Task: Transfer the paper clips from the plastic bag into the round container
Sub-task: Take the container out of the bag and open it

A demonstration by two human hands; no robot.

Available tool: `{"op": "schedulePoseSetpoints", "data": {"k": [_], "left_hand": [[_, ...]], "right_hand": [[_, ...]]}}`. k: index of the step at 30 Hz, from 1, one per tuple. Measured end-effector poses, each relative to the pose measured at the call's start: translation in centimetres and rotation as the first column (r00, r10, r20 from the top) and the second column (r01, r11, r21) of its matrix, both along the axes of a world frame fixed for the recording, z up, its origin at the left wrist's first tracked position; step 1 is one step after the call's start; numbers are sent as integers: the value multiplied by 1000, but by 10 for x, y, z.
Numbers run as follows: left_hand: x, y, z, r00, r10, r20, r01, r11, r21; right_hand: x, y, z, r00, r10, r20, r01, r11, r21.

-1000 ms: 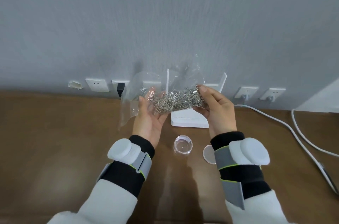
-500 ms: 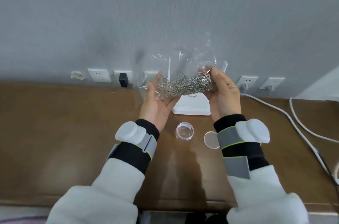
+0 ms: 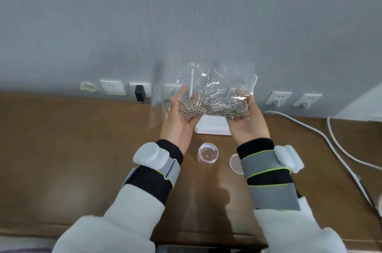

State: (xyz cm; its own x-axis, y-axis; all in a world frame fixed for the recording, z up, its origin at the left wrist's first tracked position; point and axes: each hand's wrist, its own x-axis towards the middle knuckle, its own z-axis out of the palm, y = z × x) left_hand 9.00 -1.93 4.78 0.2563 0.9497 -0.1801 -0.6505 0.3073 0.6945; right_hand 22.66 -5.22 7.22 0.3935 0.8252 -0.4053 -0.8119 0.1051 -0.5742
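A clear plastic bag (image 3: 215, 78) full of silver paper clips (image 3: 213, 106) is held up in the air between both hands. My left hand (image 3: 178, 121) cups its left end and my right hand (image 3: 247, 121) cups its right end, palms facing each other. The bag's loose top stands up above the clips. Below the bag, on the brown desk (image 3: 72, 149), stands the small round clear container (image 3: 208, 152), open and with nothing in it. Its round lid (image 3: 235, 163) lies flat just to the right, partly hidden by my right wrist band.
A white router (image 3: 213, 127) sits behind the container under the bag. Wall sockets (image 3: 112, 87) line the grey wall, one with a black plug (image 3: 139, 92). White cables (image 3: 330, 145) run across the desk's right side. The desk's front edge is near my sleeves.
Both hands have spread a little apart and turned palms inward, so the bag lies level and wider between them. The view has pulled back from the desk.
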Motion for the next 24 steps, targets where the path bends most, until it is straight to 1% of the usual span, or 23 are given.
{"op": "schedulePoseSetpoints", "data": {"k": [2, 4, 5, 6, 7, 9, 11, 14, 17, 20, 22, 24], "left_hand": [[3, -1, 2, 1000, 10, -17, -10, 1000, -6], [6, -2, 2, 1000, 10, -5, -10, 1000, 8], [7, -2, 2, 1000, 6, 0, -6, 1000, 15], [8, -2, 2, 1000, 2, 3, -2, 1000, 18], [9, -2, 1, 1000, 0, 2, 0, 1000, 22], [12, -3, -1, 1000, -15, -17, 15, 999, 28], [14, -5, 0, 998, -35, -52, 36, 999, 17], [14, -8, 2, 990, -68, -125, 76, 995, 58], [7, -6, 2, 982, -48, -181, 64, 994, 83], [2, -2, 2, 984, -35, -175, 56, 992, 117], [2, -2, 3, 982, -63, -178, 86, 988, 126], [4, -2, 2, 981, -68, -181, 92, 988, 126]], "right_hand": [[-3, -2, 0, 986, 31, -165, -18, 996, 82], [-6, -4, 1, 961, 62, -270, -18, 986, 163], [-7, -4, 0, 952, 82, -296, -25, 981, 193], [-8, -4, 0, 952, 110, -287, -50, 977, 207], [-9, -4, -1, 959, 145, -242, -96, 975, 202], [-13, -2, -2, 971, 206, -121, -191, 974, 124], [-15, -1, -2, 970, 234, -72, -227, 969, 93], [-13, 1, -3, 979, 184, -84, -172, 976, 135], [-3, 1, -4, 991, 98, -93, -80, 981, 178], [4, -1, -8, 995, -13, -100, 25, 993, 119], [5, -3, -11, 988, -54, -142, 68, 993, 99], [2, -5, -11, 975, -26, -221, 53, 992, 116]]}}
